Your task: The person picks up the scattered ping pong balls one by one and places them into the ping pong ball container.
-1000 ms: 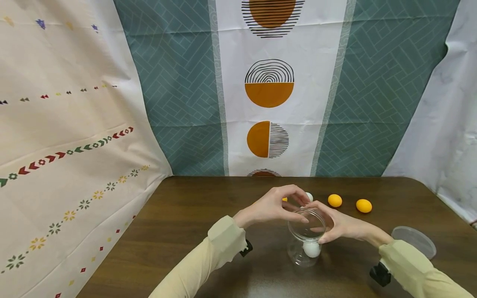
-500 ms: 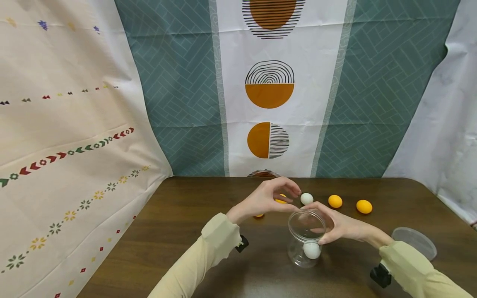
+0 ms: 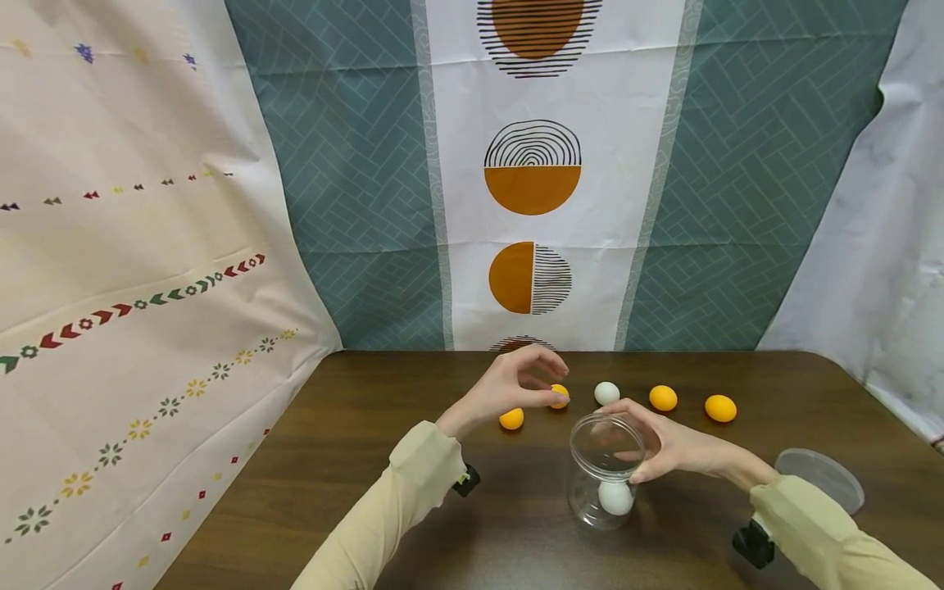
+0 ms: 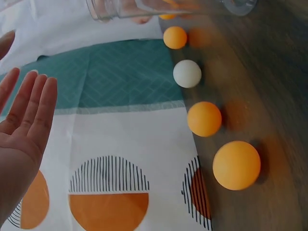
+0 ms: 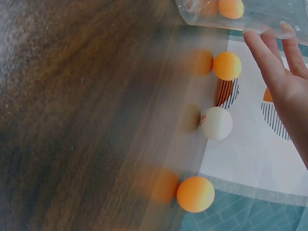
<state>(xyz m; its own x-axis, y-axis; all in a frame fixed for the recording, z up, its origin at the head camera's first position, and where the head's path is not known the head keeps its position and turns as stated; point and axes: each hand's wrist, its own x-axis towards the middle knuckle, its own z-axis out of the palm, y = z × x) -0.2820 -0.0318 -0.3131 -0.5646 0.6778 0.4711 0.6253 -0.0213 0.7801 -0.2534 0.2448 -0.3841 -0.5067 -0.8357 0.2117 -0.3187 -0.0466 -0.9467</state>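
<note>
Two hands: the left hand hangs in the air over the table, empty, fingers parted and gently bent, thumb held away from them; the right hand curves fingers and thumb round a jar just below its mouth.
Clear plastic jar: upright on the table, uncovered; this high grip from the side probably steadies it while leaving the mouth free.
Inside the jar: one white table-tennis ball, low down.
Row behind the jar, left to right: a first orange ball, a second orange ball, a white ball, a third orange ball and a fourth orange ball; the gaps seemingly let each be picked up singly.
Nearest the left hand: the second orange ball, overlapped by the thumb from above but apart from it in the wrist view.
Translucent round lid: flat at the right, apparently put aside.
Writing: a red mark on the row's white ball, too small to read; no brand is legible.
</note>
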